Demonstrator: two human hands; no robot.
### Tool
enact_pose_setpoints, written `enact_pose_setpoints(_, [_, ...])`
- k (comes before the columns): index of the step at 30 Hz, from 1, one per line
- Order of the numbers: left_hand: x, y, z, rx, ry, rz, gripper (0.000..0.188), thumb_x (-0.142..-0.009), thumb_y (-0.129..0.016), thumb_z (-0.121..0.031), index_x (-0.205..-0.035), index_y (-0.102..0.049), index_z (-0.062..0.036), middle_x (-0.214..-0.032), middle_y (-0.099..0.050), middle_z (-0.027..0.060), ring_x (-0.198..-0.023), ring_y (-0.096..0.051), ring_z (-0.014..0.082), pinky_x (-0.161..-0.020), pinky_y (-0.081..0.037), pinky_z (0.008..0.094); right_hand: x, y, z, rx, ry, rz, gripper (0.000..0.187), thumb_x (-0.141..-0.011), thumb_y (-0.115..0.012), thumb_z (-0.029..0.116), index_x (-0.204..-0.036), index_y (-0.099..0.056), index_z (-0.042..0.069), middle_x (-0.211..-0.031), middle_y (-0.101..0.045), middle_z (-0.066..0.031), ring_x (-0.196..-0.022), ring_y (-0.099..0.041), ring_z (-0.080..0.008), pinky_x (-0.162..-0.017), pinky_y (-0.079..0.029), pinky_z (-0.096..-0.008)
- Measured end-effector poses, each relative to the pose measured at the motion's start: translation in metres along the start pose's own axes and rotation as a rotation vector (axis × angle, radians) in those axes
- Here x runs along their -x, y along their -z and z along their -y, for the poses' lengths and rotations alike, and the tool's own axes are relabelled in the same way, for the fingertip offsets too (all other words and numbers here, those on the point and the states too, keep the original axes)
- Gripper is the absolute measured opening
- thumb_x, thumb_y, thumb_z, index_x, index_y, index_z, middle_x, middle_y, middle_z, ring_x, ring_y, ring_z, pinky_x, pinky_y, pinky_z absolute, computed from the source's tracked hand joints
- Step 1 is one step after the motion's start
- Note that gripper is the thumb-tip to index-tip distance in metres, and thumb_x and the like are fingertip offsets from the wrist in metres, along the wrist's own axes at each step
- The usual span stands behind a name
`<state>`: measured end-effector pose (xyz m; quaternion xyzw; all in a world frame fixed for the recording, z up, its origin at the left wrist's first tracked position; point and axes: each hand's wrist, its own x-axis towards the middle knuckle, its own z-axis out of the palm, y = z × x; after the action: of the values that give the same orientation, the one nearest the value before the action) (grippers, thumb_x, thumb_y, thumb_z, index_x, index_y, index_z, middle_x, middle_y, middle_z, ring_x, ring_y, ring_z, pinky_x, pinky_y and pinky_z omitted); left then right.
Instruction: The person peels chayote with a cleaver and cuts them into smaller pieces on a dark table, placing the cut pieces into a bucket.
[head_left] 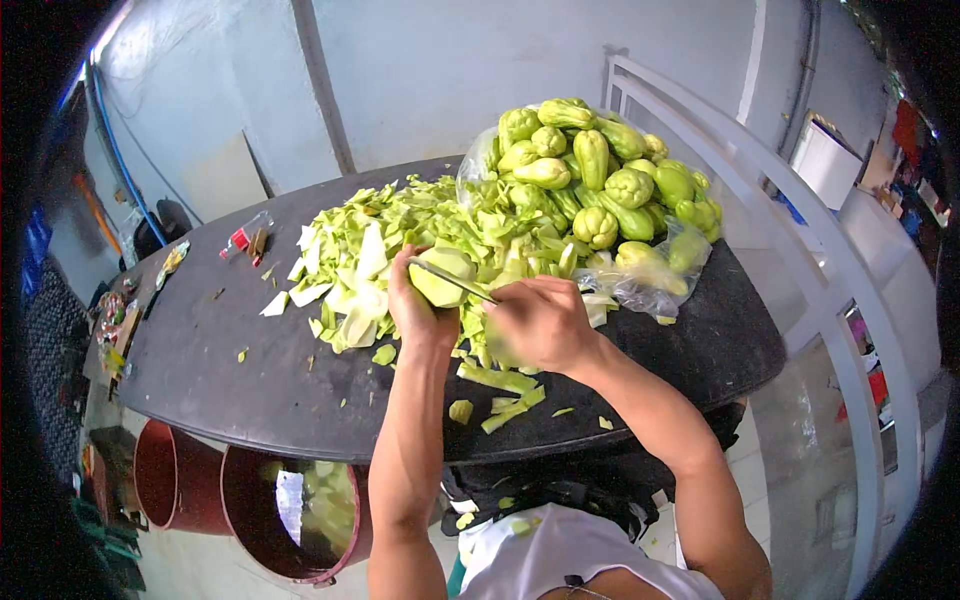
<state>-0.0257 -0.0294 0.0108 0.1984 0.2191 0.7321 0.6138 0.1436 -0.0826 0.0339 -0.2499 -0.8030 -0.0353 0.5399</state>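
My left hand [418,310] is wrapped round a pale green, peeled chayote [443,277], held above the table. A knife [452,280] lies across the chayote with its blade against the flesh. Its handle is inside my right hand [545,322], whose fingers are closed and partly blurred. Beneath and behind both hands spreads a heap of cut chayote pieces and peelings [375,225]. To the right of the heap, whole green chayotes [592,160] are piled high in a clear plastic bag [640,285].
The dark table [250,370] has a curved front edge. A red-labelled bottle [243,236] lies at its left. Below stand a red bucket [175,480] and another red bucket [232,500] with green matter and water. A white metal railing [780,175] runs along the right.
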Motion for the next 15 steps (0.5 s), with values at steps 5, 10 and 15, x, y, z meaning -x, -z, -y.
enact_pose_setpoints(5, [0.005,-0.004,0.0,-0.002,-0.05,0.06,0.02,-0.094,-0.049,-0.028,-0.094,-0.056,-0.0101,-0.089,-0.061,0.0055,-0.084,-0.063,0.024,-0.077,-0.054,0.0407,0.004,-0.004,0.0,-0.039,0.034,-0.034,0.009,-0.081,-0.072,0.007,-0.08,-0.065,0.002,-0.061,-0.061,-0.0104,-0.052,-0.059,-0.0279,-0.05,-0.046,-0.0368])
enact_pose_setpoints(10, [0.003,0.004,-0.004,-0.103,-0.296,0.067,0.015,-0.088,-0.05,-0.024,-0.089,-0.055,-0.0094,-0.084,-0.058,0.0059,-0.079,-0.06,0.0228,-0.074,-0.052,0.0373,0.006,-0.01,0.003,-0.058,-0.034,0.006,0.009,-0.082,-0.071,0.009,-0.079,-0.064,0.004,-0.058,-0.058,-0.011,-0.05,-0.058,-0.0298,-0.048,-0.044,-0.0389])
enact_pose_setpoints(15, [0.016,-0.016,0.003,0.069,-0.054,-0.131,0.024,-0.094,-0.043,-0.029,-0.094,-0.055,-0.0086,-0.085,-0.059,0.0087,-0.078,-0.062,0.0259,-0.069,-0.054,0.0422,0.004,-0.008,-0.001,-0.051,-0.079,0.039,0.01,-0.083,-0.07,0.01,-0.08,-0.063,0.004,-0.058,-0.057,-0.0119,-0.051,-0.06,-0.0295,-0.049,-0.045,-0.0376])
